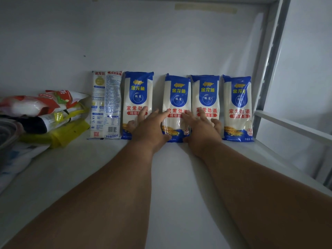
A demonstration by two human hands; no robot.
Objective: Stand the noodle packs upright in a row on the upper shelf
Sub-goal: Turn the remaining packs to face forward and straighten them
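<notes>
Several blue-and-white noodle packs stand upright in a row against the back wall of the white shelf (170,177). The leftmost pack (106,97) shows its printed back. A gap separates the second pack (138,90) from the middle pack (177,94). The fourth pack (206,90) touches the middle one, and the last pack (237,97) stands at the right end. My left hand (149,128) lies flat with fingers spread across the second and middle packs. My right hand (203,130) lies spread over the middle and fourth packs. Both thumbs sit at the middle pack's base.
A heap of red, white and yellow food bags (45,112) lies at the shelf's left end, close to the leftmost pack. A grey metal upright (269,60) and a side rail (291,124) bound the shelf on the right.
</notes>
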